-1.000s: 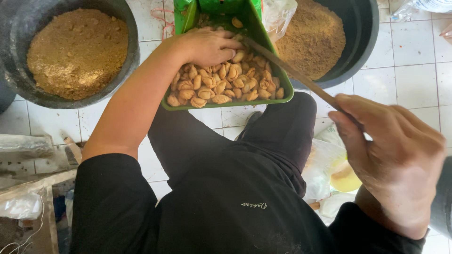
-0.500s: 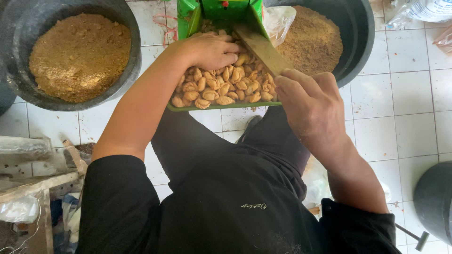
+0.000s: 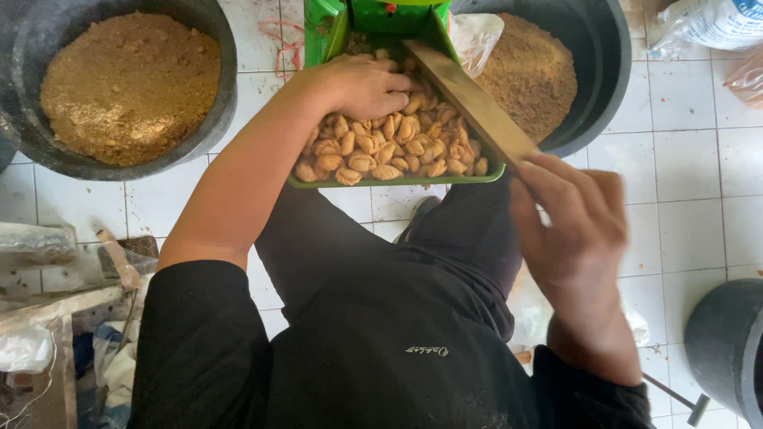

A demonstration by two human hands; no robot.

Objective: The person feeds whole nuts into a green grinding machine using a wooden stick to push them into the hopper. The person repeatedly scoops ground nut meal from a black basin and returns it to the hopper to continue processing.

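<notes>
A green tray [image 3: 314, 181] full of pale peanut shells [image 3: 397, 147] rests above my lap, fed from a green machine part [image 3: 389, 16] at the top. My left hand [image 3: 362, 83] lies palm down on the peanuts at the tray's upper left, fingers curled into them. My right hand [image 3: 572, 226] grips the near end of a flat wooden stick [image 3: 469, 99] that slants up across the tray's right side toward the machine. Its tip lies over the peanuts near my left fingers.
Two black tubs of brown ground meal stand on the white tiled floor, one at the left [image 3: 127, 79], one at the upper right [image 3: 528, 75]. Another dark container [image 3: 727, 349] sits lower right. Plastic bags and clutter [image 3: 48, 318] lie at the lower left.
My right hand has come in from the right and moved up to the tray, bringing the wooden stick steeper over the peanuts. My left hand stays on the peanuts.
</notes>
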